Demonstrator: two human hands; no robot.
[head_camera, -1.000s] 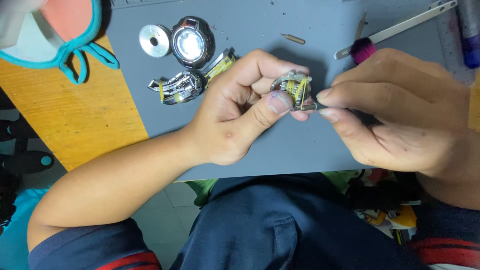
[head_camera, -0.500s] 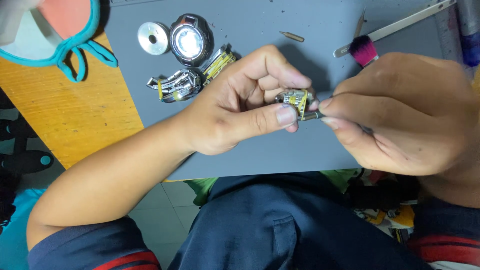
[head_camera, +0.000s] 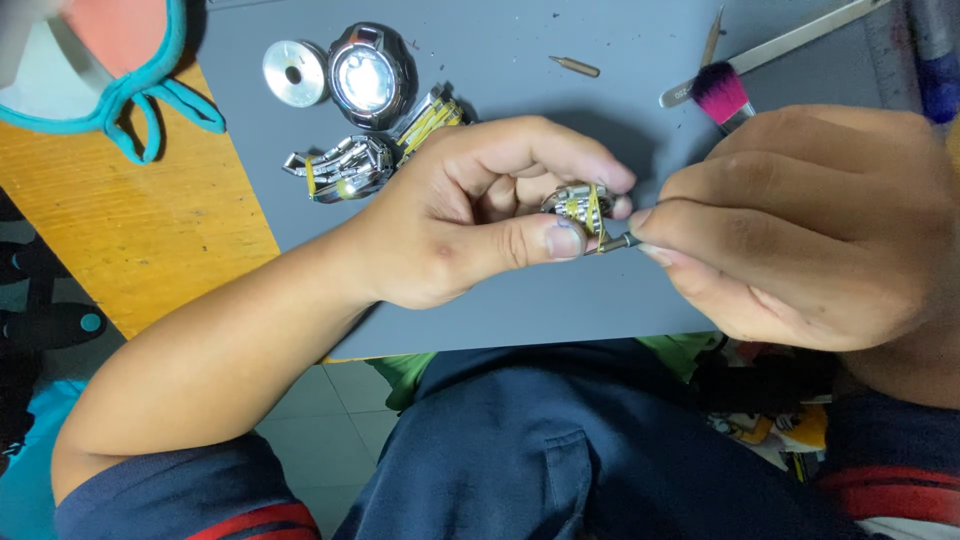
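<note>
Centrally, left hand (head_camera: 450, 230) pinching bracelet piece (head_camera: 578, 205), bare mat (head_camera: 520, 300) edge below

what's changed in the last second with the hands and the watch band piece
The left hand has turned the band piece slightly, keeping its pinch. The right hand still presses its thin tool against it. The watch case, disc and brush haven't moved.

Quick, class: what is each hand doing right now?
Left hand: closed on a metal watch band piece.
Right hand: pinching a thin metal tool.
</note>
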